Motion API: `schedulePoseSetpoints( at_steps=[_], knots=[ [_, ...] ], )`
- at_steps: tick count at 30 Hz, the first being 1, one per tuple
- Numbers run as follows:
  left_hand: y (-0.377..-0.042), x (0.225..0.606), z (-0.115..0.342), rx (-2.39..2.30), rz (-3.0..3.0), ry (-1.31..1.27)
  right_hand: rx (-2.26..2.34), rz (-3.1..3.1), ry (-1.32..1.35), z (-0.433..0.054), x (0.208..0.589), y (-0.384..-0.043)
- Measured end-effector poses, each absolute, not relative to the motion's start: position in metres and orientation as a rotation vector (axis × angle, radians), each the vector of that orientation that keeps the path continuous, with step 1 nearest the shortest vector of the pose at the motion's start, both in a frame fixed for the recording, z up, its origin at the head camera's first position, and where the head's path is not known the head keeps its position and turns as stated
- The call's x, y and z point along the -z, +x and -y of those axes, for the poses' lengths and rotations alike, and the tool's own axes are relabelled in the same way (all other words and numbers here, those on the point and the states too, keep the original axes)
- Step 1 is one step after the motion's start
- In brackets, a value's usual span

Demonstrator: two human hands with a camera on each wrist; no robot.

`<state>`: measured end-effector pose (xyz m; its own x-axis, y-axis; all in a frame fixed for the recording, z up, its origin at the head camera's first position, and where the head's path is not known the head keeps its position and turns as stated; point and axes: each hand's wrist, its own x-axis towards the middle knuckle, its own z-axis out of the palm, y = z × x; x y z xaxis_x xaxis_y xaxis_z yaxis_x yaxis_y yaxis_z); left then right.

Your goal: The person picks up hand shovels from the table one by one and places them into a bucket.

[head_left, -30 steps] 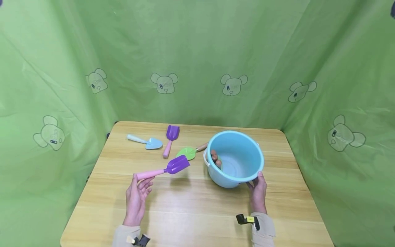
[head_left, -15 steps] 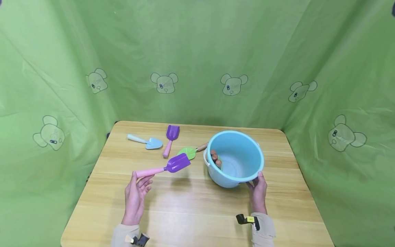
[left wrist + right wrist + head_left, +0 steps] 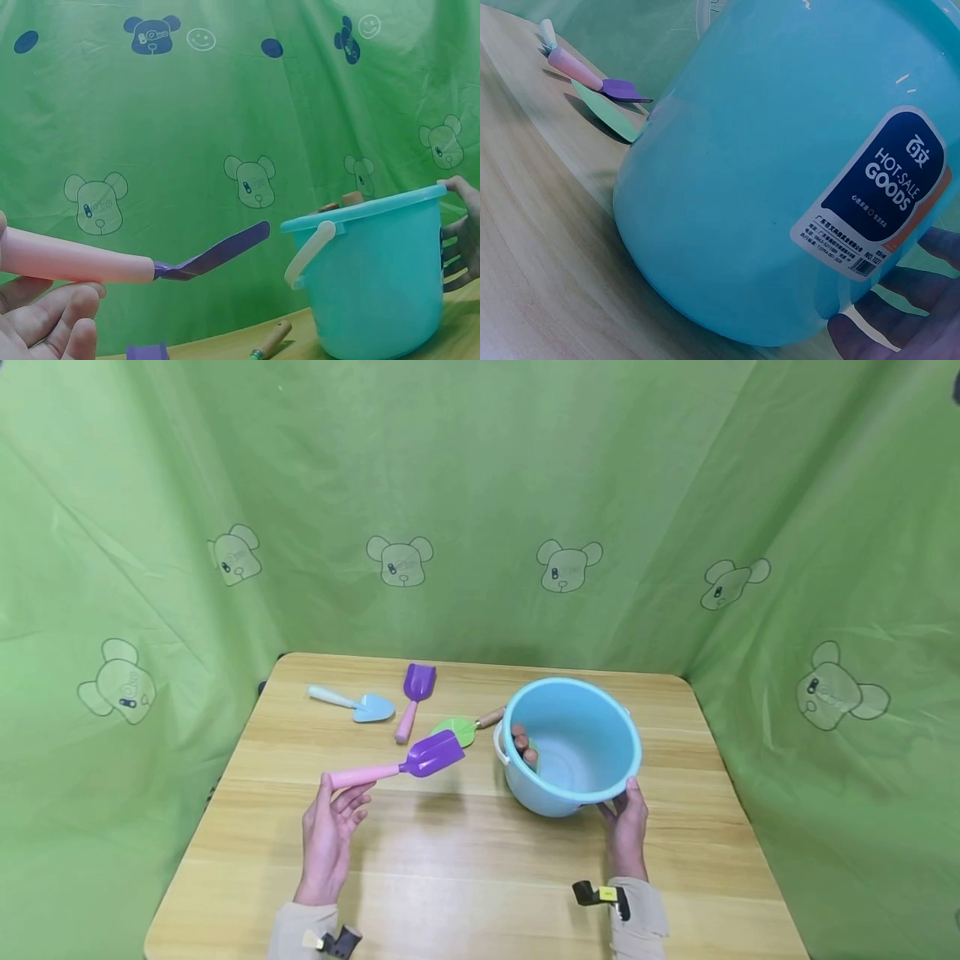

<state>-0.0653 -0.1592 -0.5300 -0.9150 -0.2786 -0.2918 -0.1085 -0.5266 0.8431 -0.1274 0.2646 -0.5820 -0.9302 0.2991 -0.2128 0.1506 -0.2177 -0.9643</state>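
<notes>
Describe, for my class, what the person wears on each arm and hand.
The left hand and right hand are bare, without gloves. A plain light beige left sleeve and matching right sleeve cover the forearms. Each bears a small black device, the left with a pale tab, the right with a yellow patch.

shovel: purple blade, pink handle; pinched by left hand; held above table, blade aimed toward bucket, well apart | bucket: light blue, white carry handle hung at left; mouth up; near-right rim held by right hand; brown-ended pieces contained inside, left wall
</notes>
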Motion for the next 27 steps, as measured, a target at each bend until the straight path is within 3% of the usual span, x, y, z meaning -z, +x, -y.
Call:
schedulePoseSetpoints(
  at_steps=[27],
  knots=[
    [-0.080, 0.512, 0.146, 2.616, 1.455, 0.535, -2.287, 1.899, -0.511, -0.263, 0.583, -0.126]
  ],
)
